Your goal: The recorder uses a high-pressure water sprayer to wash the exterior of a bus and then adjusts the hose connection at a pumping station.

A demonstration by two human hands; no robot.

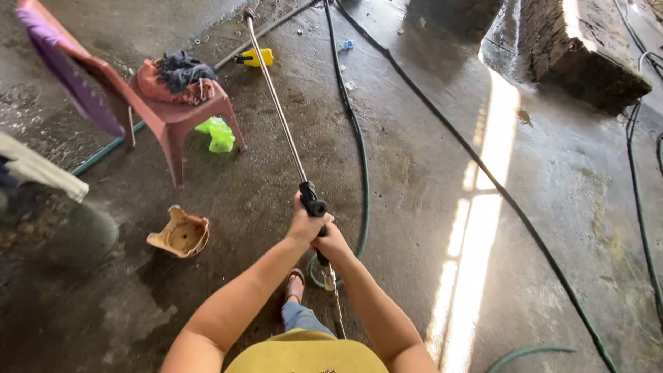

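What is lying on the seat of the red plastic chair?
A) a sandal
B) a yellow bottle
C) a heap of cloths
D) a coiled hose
C: a heap of cloths, pink and dark blue, sits on the red chair; the yellow bottle lies on the floor behind it.

Both hands grip a long metal spray lance with a black handle [290,138] that slants up and away over the wet concrete floor [414,179]; the left hand [304,224] wraps the black grip, the right hand [333,242] closes just behind it. To the left stands a red plastic chair [173,117] heaped with crumpled cloths [176,76], a green plastic bag [217,132] beneath it. A tan broken pot [179,233] lies nearer, and dark hoses [359,138] snake across the floor
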